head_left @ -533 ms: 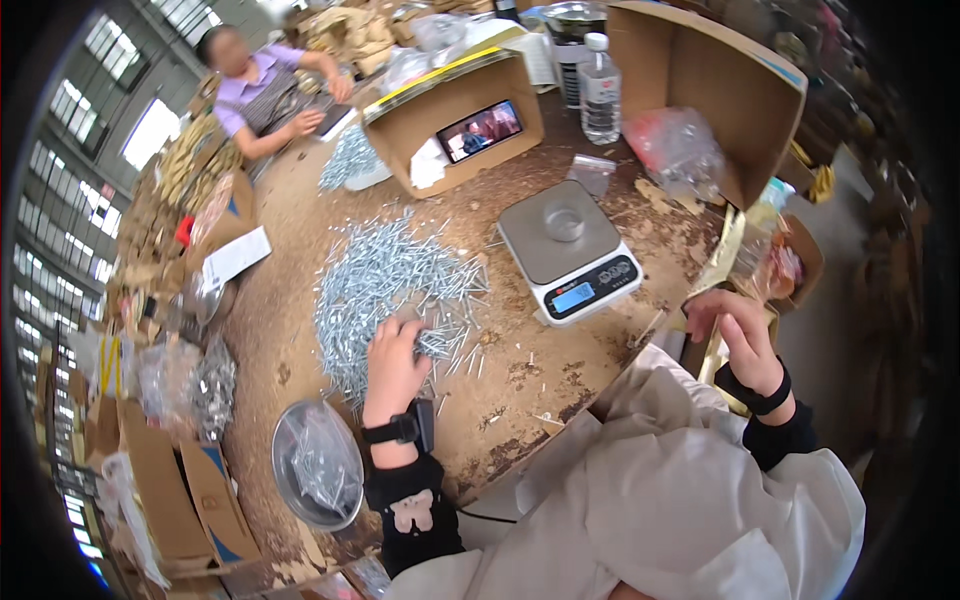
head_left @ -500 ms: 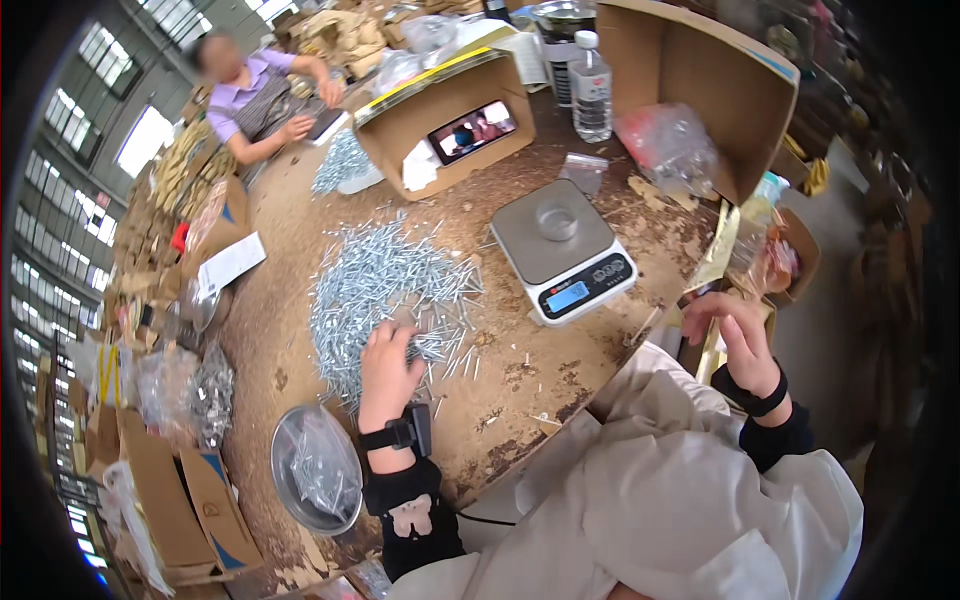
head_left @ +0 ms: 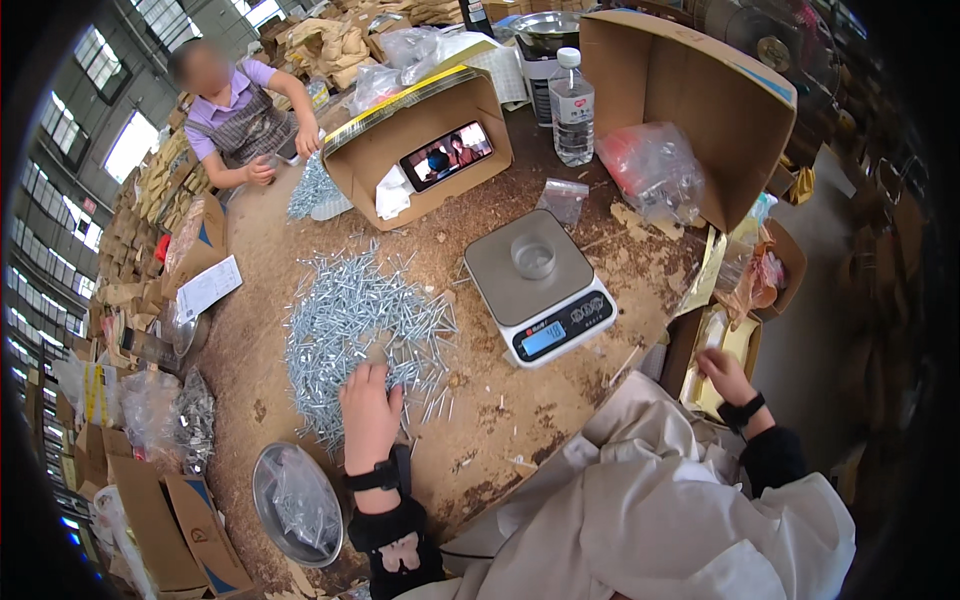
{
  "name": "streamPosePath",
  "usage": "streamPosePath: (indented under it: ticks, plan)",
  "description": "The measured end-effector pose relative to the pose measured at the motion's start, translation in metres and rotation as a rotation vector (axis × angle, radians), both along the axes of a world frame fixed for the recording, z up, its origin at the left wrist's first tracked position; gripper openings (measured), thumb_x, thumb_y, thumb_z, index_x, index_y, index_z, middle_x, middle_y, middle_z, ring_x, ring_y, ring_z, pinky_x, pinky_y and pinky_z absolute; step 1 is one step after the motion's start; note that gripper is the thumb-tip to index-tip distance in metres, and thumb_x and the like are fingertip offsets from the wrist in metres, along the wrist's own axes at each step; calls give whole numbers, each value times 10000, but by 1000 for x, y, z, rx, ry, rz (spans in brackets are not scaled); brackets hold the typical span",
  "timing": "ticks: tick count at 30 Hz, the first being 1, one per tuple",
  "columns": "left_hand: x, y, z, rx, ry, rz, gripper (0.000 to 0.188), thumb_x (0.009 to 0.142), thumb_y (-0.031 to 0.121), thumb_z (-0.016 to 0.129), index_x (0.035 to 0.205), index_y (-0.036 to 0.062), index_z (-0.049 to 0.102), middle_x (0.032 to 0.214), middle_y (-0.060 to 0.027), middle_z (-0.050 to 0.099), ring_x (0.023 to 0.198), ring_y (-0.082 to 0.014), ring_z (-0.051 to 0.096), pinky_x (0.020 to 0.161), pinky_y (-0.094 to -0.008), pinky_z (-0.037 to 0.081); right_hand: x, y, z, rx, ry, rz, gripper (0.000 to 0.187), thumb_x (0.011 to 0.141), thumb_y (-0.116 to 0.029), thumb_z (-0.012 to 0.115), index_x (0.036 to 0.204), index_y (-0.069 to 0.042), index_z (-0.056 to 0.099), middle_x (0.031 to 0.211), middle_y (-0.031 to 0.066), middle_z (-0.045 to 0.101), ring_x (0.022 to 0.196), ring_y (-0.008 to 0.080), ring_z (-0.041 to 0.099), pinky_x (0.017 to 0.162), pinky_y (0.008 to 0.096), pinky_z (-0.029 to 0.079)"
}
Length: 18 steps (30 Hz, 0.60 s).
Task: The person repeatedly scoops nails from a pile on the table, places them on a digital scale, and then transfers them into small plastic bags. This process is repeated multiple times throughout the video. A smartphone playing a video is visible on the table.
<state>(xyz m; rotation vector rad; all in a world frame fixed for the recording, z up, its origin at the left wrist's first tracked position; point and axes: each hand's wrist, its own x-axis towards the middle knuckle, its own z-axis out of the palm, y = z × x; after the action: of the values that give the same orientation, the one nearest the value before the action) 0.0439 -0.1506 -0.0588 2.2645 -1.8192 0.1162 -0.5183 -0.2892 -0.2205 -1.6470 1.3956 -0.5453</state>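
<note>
My left hand (head_left: 370, 415) rests palm down at the near edge of a loose pile of thin silver screws or nails (head_left: 350, 325). Its thumb stands apart from the fingers, whose tips touch the pile and are partly hidden. Off the table's right edge, my right hand (head_left: 728, 378) is over an open carton (head_left: 690, 385) with a yellowish lining. Its fingers are curled together, and anything between them is too small to make out. A white digital scale (head_left: 540, 275) with a lit display stands between the hands, bearing a small clear round cup (head_left: 533, 258).
A metal bowl (head_left: 262, 490) holds a plastic bag of screws near my left forearm. Beyond the pile, a phone (head_left: 447, 156) leans inside a cardboard box (head_left: 350, 150). A water bottle (head_left: 573, 110) and a larger carton (head_left: 640, 70) stand behind the scale. A co-worker (head_left: 245, 120) sits at far left.
My right hand has dropped lower over the carton, and its spread fingers have curled in. My left hand stays at the pile. The view has shifted slightly, and the co-worker's arms have moved.
</note>
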Motion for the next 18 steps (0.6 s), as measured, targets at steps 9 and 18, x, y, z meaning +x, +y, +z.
streamPosePath:
  ticks: [9,18]
  plan:
    - [-5,-1,4,50,47,46,301,860,85,641,1152,19,619,1121,-171,572,1079,-358,538,972,-454,392,-94,173,-212,547,471,78,418,991,-385,510,1172,-59,698,1145,232,688,1116,392,633,1003,455,475]
    - [-7,-6,14,83,184,98,318,864,126,617,1170,37,612,1120,-161,567,1078,-355,521,1009,-497,353,-28,120,-183,596,465,-21,395,986,-369,531,1159,-59,704,1122,214,700,1082,380,649,970,448,490]
